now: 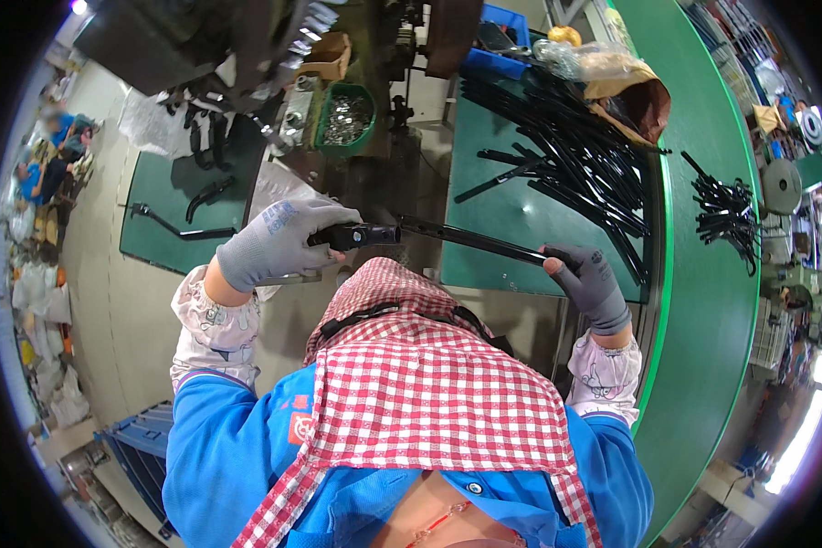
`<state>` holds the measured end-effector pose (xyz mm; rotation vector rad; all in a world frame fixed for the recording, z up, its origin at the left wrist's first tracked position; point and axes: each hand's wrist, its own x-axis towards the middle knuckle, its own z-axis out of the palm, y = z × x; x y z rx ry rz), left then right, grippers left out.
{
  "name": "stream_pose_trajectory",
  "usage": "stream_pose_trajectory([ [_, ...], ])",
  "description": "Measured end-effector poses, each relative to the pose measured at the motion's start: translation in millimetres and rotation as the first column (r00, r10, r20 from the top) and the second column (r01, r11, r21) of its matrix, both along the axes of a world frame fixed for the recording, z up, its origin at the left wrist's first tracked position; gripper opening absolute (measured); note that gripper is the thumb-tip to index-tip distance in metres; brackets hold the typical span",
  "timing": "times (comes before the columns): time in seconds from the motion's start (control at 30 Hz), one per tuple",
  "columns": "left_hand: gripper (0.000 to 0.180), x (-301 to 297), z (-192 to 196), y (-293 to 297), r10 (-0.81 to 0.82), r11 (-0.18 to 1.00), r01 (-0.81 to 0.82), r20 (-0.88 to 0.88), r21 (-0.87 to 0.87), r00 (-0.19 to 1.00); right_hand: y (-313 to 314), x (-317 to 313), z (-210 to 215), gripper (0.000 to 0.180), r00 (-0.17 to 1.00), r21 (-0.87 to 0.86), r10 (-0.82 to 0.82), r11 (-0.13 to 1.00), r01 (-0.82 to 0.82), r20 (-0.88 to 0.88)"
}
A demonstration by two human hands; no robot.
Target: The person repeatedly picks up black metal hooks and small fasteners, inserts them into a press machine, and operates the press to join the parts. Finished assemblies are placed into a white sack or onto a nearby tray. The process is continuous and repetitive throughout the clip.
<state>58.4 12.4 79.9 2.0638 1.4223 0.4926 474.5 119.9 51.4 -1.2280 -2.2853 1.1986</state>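
Note:
My left hand point(283, 239), in a grey glove with bare fingertips, grips a short black socket-like fitting point(365, 237) with an open end facing right. In my right hand point(594, 285), gloved the same way, the thumb and fingers close on the right end of a slim black tube point(484, 241). The tube's far-left end, with small holes in it, lies close to the fitting; whether they touch I cannot tell. On the left green table, a bent black rod point(178, 231) reaches toward my left hand, beside a shorter black piece point(208, 196).
Ahead stands a dark machine point(393, 55), with a green bowl of small metal parts point(345, 119) and a cardboard box point(327, 55) beside it. Many black tubes point(566, 137) pile on the right green table. Farther right runs a long green surface point(703, 338) with another black bundle point(726, 205).

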Motion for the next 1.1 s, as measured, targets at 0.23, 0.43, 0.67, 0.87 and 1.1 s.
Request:
stream_pose_trajectory([
  [0.23,0.047,-54,0,-39,0.123,0.982,-0.127,-0.04,-0.139,0.992,10,-57,15,0.038,0.989,0.022,0.148,0.989,-0.149,0.022],
  [0.43,0.046,-100,1,-57,0.138,0.969,-0.148,-0.064,-0.197,0.988,13,-118,23,0.038,0.967,0.018,0.219,0.975,-0.223,0.132],
  [0.67,0.046,-159,-16,-66,0.106,0.977,-0.144,-0.225,-0.16,0.969,7,-187,25,0.04,0.942,0.053,0.275,0.956,-0.289,0.192],
  [0.87,0.054,-201,-19,-65,0.004,0.999,0.009,-0.318,0.038,0.948,1,-221,11,0.039,0.937,-0.044,0.315,0.949,-0.312,0.151],
  [1.1,0.055,-224,-28,-43,-0.068,0.967,0.147,-0.342,0.208,0.937,-15,-248,17,0.032,0.941,0.281,0.234,0.912,-0.299,0.243],
])
